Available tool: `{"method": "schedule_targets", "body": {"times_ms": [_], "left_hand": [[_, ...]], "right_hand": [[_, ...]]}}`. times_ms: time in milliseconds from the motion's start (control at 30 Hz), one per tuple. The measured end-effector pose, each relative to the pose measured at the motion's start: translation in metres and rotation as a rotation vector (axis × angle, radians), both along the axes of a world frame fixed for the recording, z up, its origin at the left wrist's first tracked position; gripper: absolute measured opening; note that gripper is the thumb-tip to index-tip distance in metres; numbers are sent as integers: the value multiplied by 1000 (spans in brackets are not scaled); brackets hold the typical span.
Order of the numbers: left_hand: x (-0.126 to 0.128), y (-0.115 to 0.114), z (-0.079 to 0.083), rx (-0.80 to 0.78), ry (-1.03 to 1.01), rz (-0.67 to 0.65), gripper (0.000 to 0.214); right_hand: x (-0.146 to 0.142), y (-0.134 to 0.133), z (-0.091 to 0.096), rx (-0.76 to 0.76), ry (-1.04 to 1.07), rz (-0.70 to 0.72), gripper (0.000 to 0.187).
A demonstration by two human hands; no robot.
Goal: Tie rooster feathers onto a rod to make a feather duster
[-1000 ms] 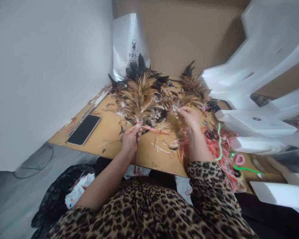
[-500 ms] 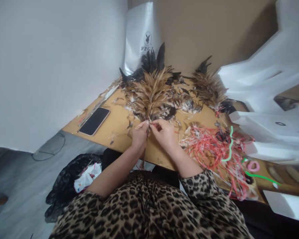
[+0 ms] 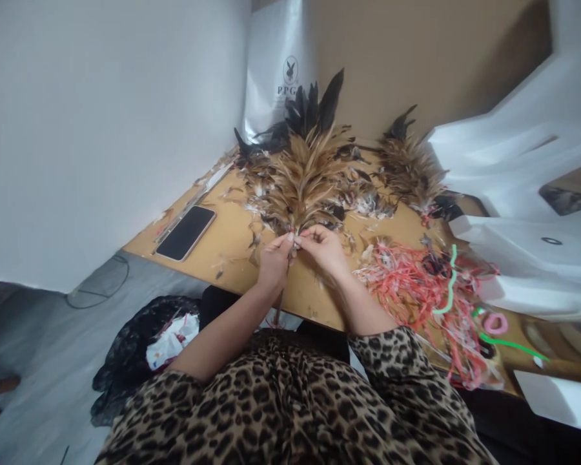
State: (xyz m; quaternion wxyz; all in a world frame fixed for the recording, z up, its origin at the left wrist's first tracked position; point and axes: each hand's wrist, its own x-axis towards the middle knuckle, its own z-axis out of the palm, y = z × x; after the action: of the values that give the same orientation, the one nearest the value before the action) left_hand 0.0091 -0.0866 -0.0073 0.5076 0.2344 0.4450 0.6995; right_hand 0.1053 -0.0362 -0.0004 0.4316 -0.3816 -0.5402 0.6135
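Observation:
A large feather bundle (image 3: 306,171), golden brown with long black feathers at its tip, stands out in front of me. My left hand (image 3: 275,261) is closed around the narrow lower end of this bundle. Close against it, my right hand (image 3: 325,248) pinches at the same end, thumb and fingertips together. Whatever small piece sits between the right fingertips is too small to make out. Loose feathers (image 3: 368,203) lie on the table around the bundle.
On the table (image 3: 213,258) lie a phone (image 3: 186,232) at left, a second feather bundle (image 3: 409,165) at right, and a heap of red and white strings (image 3: 416,290). White foam packaging (image 3: 508,239) borders the right. A black plastic bag (image 3: 126,361) rests below left.
The feather bundle has leaned to the right at its tip. Both hands have shifted slightly right with it, still at its lower end.

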Motion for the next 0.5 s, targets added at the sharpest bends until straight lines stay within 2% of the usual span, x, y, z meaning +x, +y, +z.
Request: {"method": "schedule_targets", "body": {"times_ms": [167, 333, 500], "left_hand": [[1, 0, -2, -3, 55, -38, 29], [1, -1, -5, 14, 137, -46, 32], [-1, -3, -6, 131, 250, -55, 27]], "right_hand": [[4, 5, -2, -141, 148, 53, 34], [4, 6, -1, -143, 198, 15, 33], [4, 8, -5, -133, 165, -23, 31]]}}
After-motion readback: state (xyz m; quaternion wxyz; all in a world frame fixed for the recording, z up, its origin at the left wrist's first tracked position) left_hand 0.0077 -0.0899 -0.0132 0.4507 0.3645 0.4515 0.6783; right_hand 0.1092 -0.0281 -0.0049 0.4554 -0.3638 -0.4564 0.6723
